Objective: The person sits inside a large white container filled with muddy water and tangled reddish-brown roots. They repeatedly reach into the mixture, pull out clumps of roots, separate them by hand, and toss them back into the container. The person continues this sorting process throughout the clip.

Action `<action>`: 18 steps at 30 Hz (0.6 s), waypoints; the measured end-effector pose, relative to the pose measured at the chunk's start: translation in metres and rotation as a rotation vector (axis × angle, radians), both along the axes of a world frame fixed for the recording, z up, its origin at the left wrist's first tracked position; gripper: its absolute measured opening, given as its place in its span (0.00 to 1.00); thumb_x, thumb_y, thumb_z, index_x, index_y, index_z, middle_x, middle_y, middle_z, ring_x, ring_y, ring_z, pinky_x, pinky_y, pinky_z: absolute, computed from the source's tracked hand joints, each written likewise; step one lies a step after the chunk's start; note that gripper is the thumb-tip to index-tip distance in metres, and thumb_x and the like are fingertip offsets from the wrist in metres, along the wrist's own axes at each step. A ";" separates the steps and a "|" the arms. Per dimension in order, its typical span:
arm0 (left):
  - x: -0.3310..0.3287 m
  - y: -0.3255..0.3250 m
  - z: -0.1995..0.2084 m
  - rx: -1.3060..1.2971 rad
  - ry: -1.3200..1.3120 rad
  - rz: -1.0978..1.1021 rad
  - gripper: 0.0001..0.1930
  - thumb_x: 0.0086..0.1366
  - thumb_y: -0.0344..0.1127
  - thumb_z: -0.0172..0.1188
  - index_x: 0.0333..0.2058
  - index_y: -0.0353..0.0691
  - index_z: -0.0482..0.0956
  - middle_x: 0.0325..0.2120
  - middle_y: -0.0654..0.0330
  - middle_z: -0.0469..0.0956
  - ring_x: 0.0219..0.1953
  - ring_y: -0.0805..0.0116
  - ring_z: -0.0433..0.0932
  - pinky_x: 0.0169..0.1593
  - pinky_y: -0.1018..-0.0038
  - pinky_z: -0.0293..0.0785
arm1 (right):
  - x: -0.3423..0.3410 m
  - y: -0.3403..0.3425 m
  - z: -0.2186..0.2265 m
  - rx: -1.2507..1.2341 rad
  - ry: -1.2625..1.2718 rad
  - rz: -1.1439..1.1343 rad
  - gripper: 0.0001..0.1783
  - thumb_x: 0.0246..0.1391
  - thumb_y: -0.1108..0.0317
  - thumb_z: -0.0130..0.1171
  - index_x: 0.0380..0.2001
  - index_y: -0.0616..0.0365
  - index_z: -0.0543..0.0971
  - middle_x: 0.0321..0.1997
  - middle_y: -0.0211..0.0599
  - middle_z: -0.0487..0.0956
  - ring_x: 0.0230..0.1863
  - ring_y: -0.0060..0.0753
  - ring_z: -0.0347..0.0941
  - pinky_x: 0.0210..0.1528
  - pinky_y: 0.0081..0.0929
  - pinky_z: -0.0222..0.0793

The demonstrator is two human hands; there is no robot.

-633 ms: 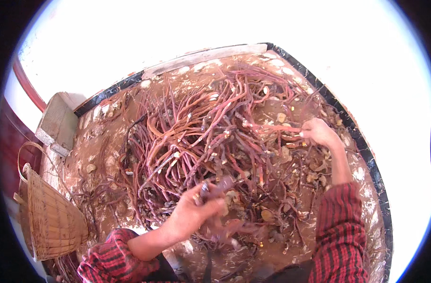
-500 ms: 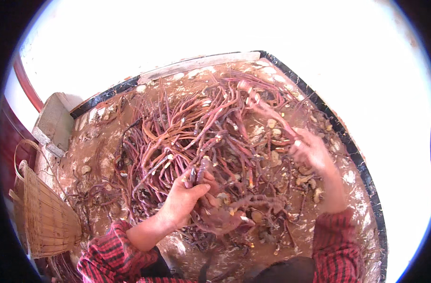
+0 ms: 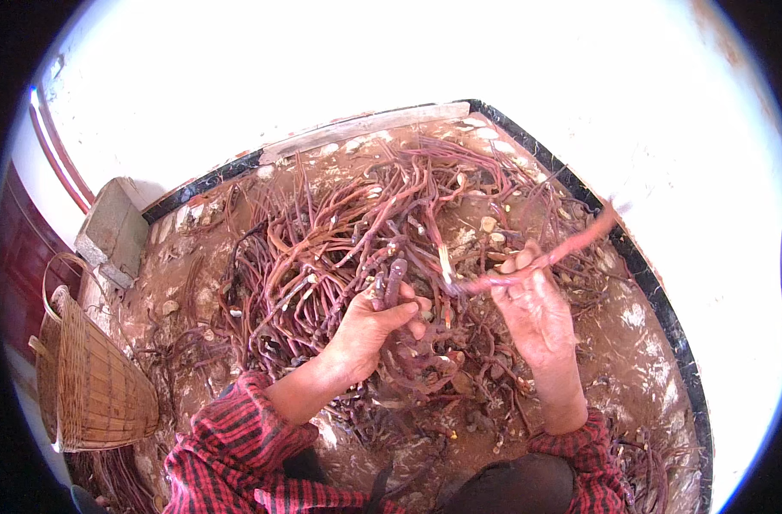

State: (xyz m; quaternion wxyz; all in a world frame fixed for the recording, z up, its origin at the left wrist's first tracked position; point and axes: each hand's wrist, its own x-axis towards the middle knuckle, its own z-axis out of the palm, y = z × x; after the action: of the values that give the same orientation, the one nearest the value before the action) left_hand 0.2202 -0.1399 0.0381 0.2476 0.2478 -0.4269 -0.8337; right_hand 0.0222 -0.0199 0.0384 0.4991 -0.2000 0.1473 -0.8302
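Over the near part of a tangled heap of long reddish-brown roots (image 3: 301,236), my left hand (image 3: 361,334) is closed around a few thick, dark purplish roots (image 3: 395,281). Their ends stick up past the thumb, and a blurred reddish tangle hangs below the fingers. To the right, my right hand (image 3: 535,321), palm upward, grips a single long reddish root (image 3: 573,244) between thumb and fingers. It slants up to the right, its far tip smeared by motion; its other end points toward the heap. Pale cut ends show on several roots in the pile.
A wicker basket (image 3: 108,390) with a looped handle stands at the left. Behind it lies a grey block (image 3: 115,224) by the wall. Dark edging (image 3: 656,308) runs along the wall's foot. Loose bits of root and soil cover the floor; my dark-clad knee (image 3: 511,488) is at the near edge.
My right hand has come nearer and a little left; the root in it, earlier pointing far left, now slants up to the right. My left hand has shifted slightly right, still holding its roots.
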 end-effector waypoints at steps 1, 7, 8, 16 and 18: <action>-0.004 0.002 -0.002 0.019 0.019 -0.011 0.06 0.63 0.24 0.54 0.39 0.38 0.72 0.38 0.57 0.79 0.27 0.70 0.78 0.30 0.73 0.79 | 0.003 0.002 0.000 -0.005 0.021 0.031 0.18 0.55 0.76 0.54 0.50 0.55 0.72 0.49 0.35 0.74 0.47 0.30 0.71 0.48 0.27 0.69; -0.011 0.011 0.008 0.084 0.097 -0.082 0.15 0.63 0.29 0.56 0.49 0.39 0.72 0.42 0.56 0.78 0.38 0.65 0.79 0.33 0.71 0.78 | 0.016 -0.002 -0.020 0.008 0.119 0.069 0.13 0.50 0.82 0.55 0.37 0.53 0.75 0.45 0.34 0.78 0.48 0.32 0.73 0.49 0.28 0.71; -0.010 0.011 0.011 0.098 0.110 -0.098 0.14 0.64 0.29 0.55 0.49 0.39 0.72 0.43 0.56 0.78 0.38 0.65 0.79 0.34 0.71 0.78 | 0.022 0.000 -0.024 0.056 0.100 0.059 0.13 0.50 0.82 0.55 0.37 0.52 0.75 0.44 0.34 0.78 0.48 0.32 0.73 0.49 0.27 0.71; -0.005 0.001 0.020 0.120 0.243 -0.088 0.15 0.64 0.41 0.56 0.46 0.38 0.73 0.45 0.54 0.76 0.45 0.60 0.76 0.43 0.62 0.75 | 0.046 0.000 -0.012 0.265 0.072 0.196 0.10 0.55 0.73 0.56 0.42 0.55 0.76 0.43 0.33 0.78 0.42 0.27 0.73 0.43 0.25 0.71; -0.003 -0.008 0.018 0.047 0.235 -0.043 0.18 0.65 0.47 0.54 0.43 0.38 0.74 0.41 0.55 0.77 0.45 0.59 0.75 0.44 0.58 0.75 | 0.034 0.004 -0.018 0.335 0.216 0.305 0.13 0.56 0.68 0.57 0.43 0.61 0.75 0.43 0.34 0.78 0.38 0.26 0.74 0.39 0.24 0.72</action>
State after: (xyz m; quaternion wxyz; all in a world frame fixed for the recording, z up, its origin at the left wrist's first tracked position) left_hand 0.2170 -0.1474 0.0563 0.2721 0.1452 -0.3806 -0.8718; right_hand 0.0566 -0.0155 0.0201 0.6263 -0.2218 0.3033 -0.6830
